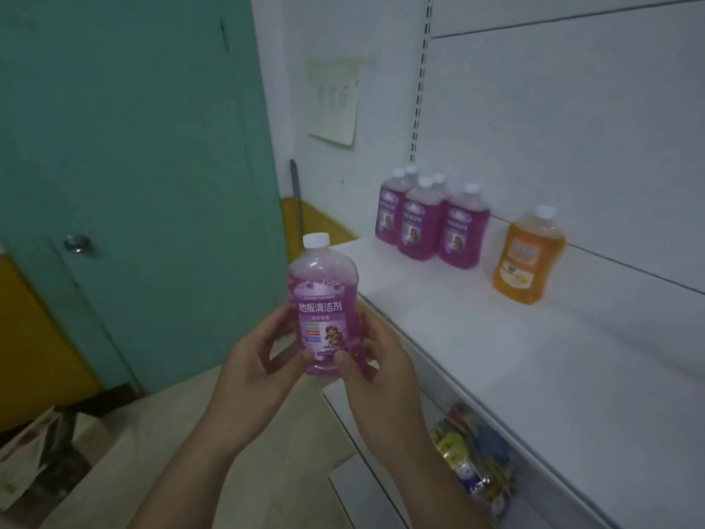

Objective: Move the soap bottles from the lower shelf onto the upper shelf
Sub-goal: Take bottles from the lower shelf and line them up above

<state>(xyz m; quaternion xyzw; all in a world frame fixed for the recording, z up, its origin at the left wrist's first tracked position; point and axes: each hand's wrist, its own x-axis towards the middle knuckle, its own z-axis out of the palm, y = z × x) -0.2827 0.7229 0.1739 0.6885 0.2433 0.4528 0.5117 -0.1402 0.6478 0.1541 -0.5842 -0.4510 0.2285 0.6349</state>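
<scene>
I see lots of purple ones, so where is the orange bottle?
In the head view, the orange bottle stands upright on the upper shelf, on the right, apart from the purple bottles clustered to its left, close to the back wall.

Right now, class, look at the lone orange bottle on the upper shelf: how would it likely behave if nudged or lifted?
The orange bottle looks filled nearly to its neck, so probably heavy for its size. Its smooth plastic sides may slip in a loose grip. It stands upright on the white shelf; tall and narrow-necked, it could tip if pushed high up.
</scene>
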